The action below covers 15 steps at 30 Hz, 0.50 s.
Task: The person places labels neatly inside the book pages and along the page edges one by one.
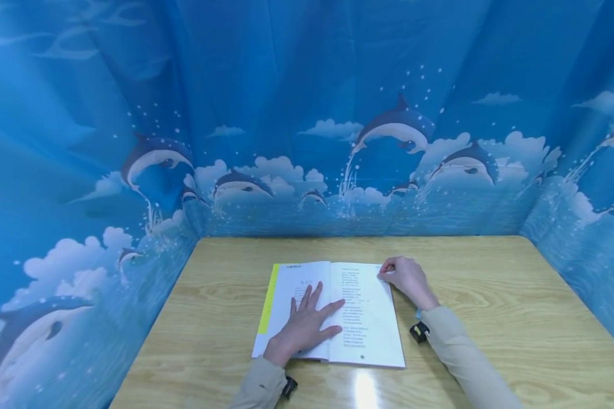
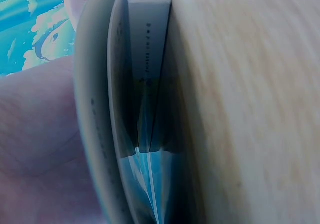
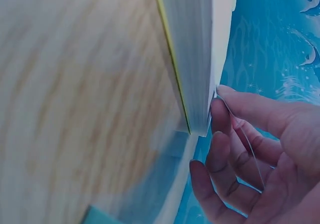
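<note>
An open book lies on the wooden table, with printed text on both pages and a yellow strip along its left edge. Across the middle of the spread rests my left hand, fingers apart, with thumb and index finger reaching onto the right page. At the top right corner, my right hand pinches a page between thumb and index finger. The right wrist view shows this pinch close up, the other fingers loosely bent beside the thick page block. In the left wrist view, the book's lower edge stands beside my wrist.
The wooden table extends around the book on all sides. Behind it and at both sides hangs a blue curtain printed with dolphins and clouds. A small black device sits at my right wrist, another black device at my left.
</note>
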{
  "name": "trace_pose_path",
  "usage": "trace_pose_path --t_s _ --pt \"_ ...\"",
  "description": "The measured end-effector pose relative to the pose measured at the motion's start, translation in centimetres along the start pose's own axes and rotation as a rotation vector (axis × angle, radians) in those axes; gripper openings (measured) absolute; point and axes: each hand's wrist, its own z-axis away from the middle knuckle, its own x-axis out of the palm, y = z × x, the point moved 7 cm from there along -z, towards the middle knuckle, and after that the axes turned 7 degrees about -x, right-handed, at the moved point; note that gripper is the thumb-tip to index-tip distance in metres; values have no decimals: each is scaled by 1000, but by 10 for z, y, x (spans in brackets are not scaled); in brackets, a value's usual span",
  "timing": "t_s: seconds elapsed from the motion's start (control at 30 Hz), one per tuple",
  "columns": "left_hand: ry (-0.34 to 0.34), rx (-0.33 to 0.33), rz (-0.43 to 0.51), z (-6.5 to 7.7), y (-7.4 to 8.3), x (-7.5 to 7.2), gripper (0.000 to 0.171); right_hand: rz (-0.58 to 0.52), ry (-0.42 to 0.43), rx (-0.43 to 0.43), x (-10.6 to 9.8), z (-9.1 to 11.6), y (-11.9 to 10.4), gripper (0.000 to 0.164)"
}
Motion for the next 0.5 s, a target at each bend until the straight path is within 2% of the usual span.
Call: trace_pose_path --t_s 0.33,0.5 --pt "8 -3 -15 -1 0 1 59 52 -17 54 -1 -1 -3 6" --pt "1 -6 -9 -2 -1 2 59 80 -22 72 -2 0 -2 12"
